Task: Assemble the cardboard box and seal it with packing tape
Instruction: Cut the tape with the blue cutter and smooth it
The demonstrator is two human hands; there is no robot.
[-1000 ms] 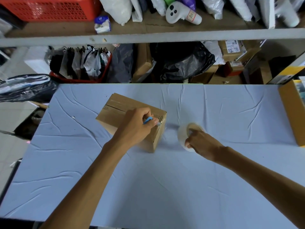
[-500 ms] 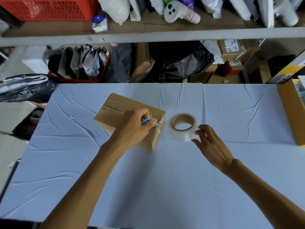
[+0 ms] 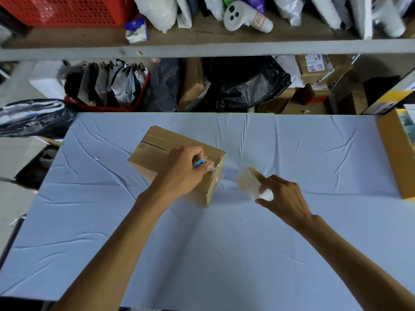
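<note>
A closed brown cardboard box [image 3: 157, 149] sits left of centre on the pale blue table [image 3: 224, 254], with clear tape along its top seam. My left hand [image 3: 179, 173] rests on the box's near right corner and grips a small blue cutter [image 3: 198, 163] whose tip meets the tape at the box edge. To the right, a roll of clear packing tape [image 3: 247, 180] stands tilted on its edge. My right hand [image 3: 283, 198] pinches the roll at its lower right side.
A yellow-brown box [image 3: 397, 153] stands at the table's right edge. Behind the table, shelves hold a red basket [image 3: 107, 104] of bags, black plastic bags [image 3: 242, 84], parcels and a white controller [image 3: 244, 16]. A dark bag [image 3: 31, 115] lies to the far left.
The tape roll lay flat with my right hand open beside it half a second ago; now that hand has taken hold of it and tipped it up. My left hand stayed on the box.
</note>
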